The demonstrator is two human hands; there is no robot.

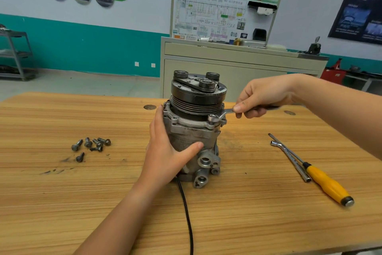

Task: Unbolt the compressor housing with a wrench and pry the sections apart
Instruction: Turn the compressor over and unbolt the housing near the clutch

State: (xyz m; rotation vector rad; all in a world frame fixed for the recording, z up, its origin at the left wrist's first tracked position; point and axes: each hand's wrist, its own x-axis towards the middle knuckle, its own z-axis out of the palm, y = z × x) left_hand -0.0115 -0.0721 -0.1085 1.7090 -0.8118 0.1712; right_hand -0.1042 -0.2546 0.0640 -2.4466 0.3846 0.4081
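The compressor [186, 137] is stood upright near the middle of the table [62, 192], with its black pulley [198, 95] on top and its ports turned toward the near edge. The grey housing is grasped by the left hand [165, 151]: the thumb is laid across the front of the body and the fingers are wrapped round its left side, up to the flange [187, 121].

The wrench [224, 112] is held by its handle in the right hand [260, 97], with the thumb pressed on top and the fingers curled beneath. Its ring end is seated over a bolt head at the front right corner of the flange, just under the pulley, and the handle is pointed out to the right, roughly level. The bolt itself is mostly covered by the ring.

A cluster of loose bolts [93, 144] is seen on the table well to the left of the compressor, with one lying a little apart, nearer the camera. On the right, a screwdriver [324, 182] with a yellow handle is laid diagonally, and a bent socket wrench [291, 157] is laid beside it, touching or crossing its shaft. A black cable [187, 213] is run from the base of the compressor to the near edge of the table.

Behind the table, a beige cabinet [206, 68] is topped by a wiring-diagram board [217, 17], and a metal shelf [16, 54] is set against the teal wall at far left
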